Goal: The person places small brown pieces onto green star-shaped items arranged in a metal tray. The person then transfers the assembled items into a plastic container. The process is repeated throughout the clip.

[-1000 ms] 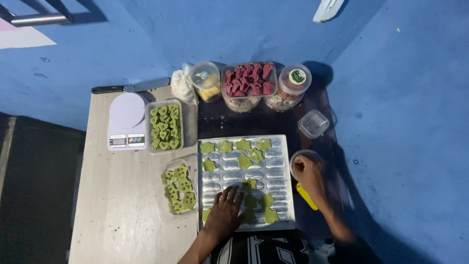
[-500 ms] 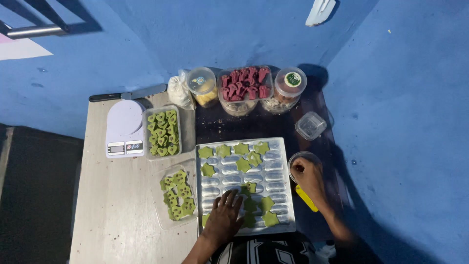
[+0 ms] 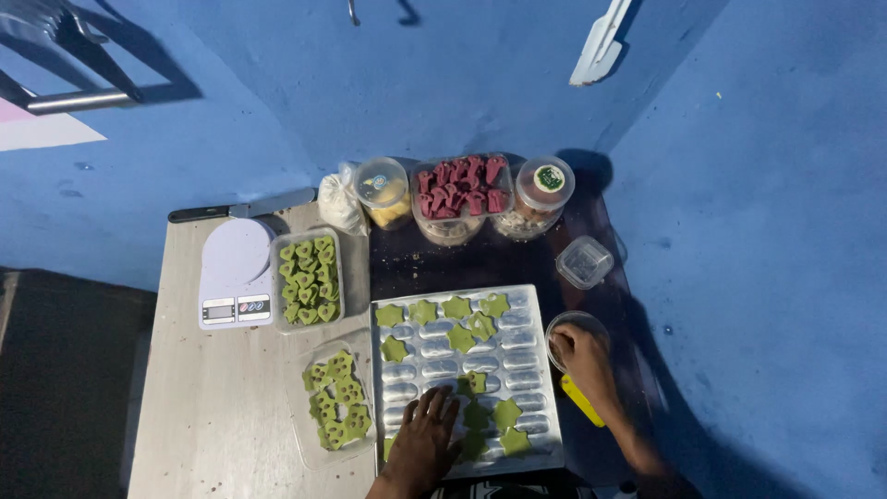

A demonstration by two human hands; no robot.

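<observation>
Under left hand (image 3: 423, 442), mould tray (image 3: 517, 356).

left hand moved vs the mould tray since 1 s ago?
No. The left hand rests on the same near edge of the metal mould tray, among the green star pieces; only the camera view shifted.

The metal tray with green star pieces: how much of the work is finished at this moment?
About a dozen green stars already lie on the metal tray. The left hand rests on its lower edge; the right hand grips a small clear cup. Many moulded hollows are bare, and two clear containers hold more green pieces.
</observation>
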